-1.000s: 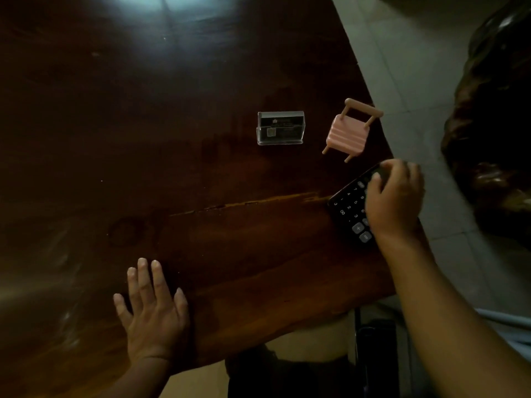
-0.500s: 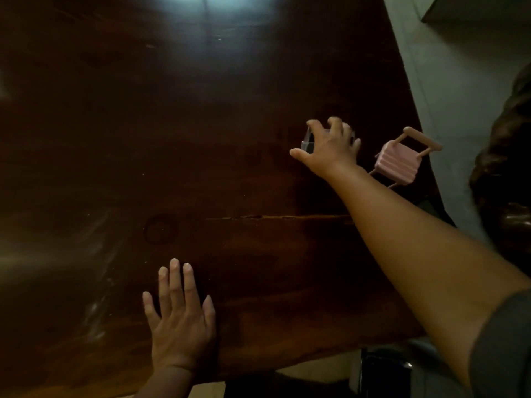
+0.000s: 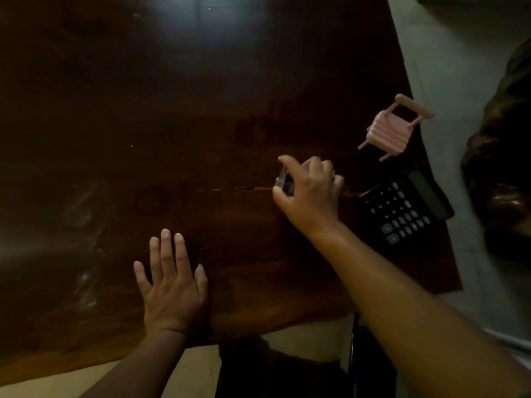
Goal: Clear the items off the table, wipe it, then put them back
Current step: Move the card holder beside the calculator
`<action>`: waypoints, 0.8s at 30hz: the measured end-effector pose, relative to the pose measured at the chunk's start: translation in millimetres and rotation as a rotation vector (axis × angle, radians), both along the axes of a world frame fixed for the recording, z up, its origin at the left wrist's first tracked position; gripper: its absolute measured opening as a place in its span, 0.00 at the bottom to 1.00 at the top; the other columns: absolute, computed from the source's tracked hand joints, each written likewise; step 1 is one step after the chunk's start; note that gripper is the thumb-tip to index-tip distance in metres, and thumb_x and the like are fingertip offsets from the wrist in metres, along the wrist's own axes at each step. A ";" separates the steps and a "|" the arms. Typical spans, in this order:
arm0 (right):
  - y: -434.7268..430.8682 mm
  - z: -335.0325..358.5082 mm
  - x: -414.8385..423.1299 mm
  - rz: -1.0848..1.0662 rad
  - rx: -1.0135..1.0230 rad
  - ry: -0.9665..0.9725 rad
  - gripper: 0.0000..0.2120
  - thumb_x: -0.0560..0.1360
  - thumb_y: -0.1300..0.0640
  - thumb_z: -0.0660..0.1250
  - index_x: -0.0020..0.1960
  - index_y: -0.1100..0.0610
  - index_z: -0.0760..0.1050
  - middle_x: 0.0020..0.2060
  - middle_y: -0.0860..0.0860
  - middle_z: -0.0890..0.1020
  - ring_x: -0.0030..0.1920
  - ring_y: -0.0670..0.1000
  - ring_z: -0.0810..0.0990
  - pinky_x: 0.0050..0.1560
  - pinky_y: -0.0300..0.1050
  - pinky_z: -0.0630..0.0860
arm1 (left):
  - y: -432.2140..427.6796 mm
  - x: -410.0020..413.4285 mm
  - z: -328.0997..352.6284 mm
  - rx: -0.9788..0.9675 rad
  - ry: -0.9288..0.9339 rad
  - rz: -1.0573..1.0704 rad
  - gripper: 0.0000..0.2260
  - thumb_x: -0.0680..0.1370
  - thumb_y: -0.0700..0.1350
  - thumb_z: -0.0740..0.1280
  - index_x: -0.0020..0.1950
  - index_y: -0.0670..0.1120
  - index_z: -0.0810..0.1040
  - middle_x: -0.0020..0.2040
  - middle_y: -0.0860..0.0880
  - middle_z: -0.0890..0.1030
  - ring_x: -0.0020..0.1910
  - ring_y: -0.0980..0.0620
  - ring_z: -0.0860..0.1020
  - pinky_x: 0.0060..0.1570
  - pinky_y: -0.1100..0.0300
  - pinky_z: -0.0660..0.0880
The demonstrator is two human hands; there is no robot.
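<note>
My right hand [image 3: 309, 193] is closed around a clear plastic card holder [image 3: 283, 182] over the dark wooden table [image 3: 201, 110], just right of centre; the holder is blurred and mostly hidden by my fingers. A small pink toy chair [image 3: 386, 130] stands near the table's right edge. A black calculator [image 3: 405, 208] lies just in front of the chair, at the right edge, right of my right hand. My left hand [image 3: 172, 285] rests flat on the table near the front edge, fingers spread, holding nothing.
A pale tiled floor [image 3: 448, 67] runs along the table's right side. A dark, lumpy wooden object [image 3: 505, 173] stands at the far right. A dark chair or bag [image 3: 287, 374] sits below the table's front edge. Smears glint on the table's left part.
My right hand left the calculator, reached to the card holder beside the pink chair, gripped it and has carried it back toward me. My left hand stayed flat.
</note>
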State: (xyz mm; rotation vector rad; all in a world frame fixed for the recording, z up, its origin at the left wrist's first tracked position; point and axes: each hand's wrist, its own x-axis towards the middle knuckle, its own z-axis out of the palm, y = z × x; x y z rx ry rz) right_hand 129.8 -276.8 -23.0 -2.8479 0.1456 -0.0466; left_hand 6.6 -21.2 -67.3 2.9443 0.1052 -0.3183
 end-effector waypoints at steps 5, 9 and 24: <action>-15.4 -1.7 -101.5 0.002 -0.001 0.030 0.29 0.72 0.38 0.63 0.71 0.42 0.65 0.54 0.51 0.72 0.56 0.54 0.70 0.57 0.60 0.69 | -1.5 0.1 2.1 -0.036 -0.039 0.017 0.32 0.77 0.57 0.48 0.78 0.43 0.53 0.79 0.43 0.50 0.77 0.46 0.44 0.71 0.37 0.42; -58.0 -5.1 -152.5 -0.086 -0.040 0.033 0.30 0.72 0.39 0.65 0.72 0.43 0.65 0.54 0.52 0.72 0.56 0.54 0.70 0.56 0.58 0.69 | -0.6 -0.8 -3.9 -0.039 -0.084 0.026 0.31 0.78 0.57 0.48 0.78 0.44 0.53 0.79 0.42 0.51 0.77 0.46 0.45 0.71 0.37 0.42; -174.0 -35.3 -184.5 -0.327 -0.166 0.006 0.30 0.72 0.41 0.67 0.72 0.45 0.64 0.55 0.59 0.72 0.55 0.62 0.69 0.52 0.58 0.68 | -0.8 -1.9 -18.3 -0.010 -0.167 0.032 0.29 0.78 0.56 0.50 0.77 0.45 0.53 0.79 0.41 0.53 0.77 0.44 0.48 0.70 0.36 0.44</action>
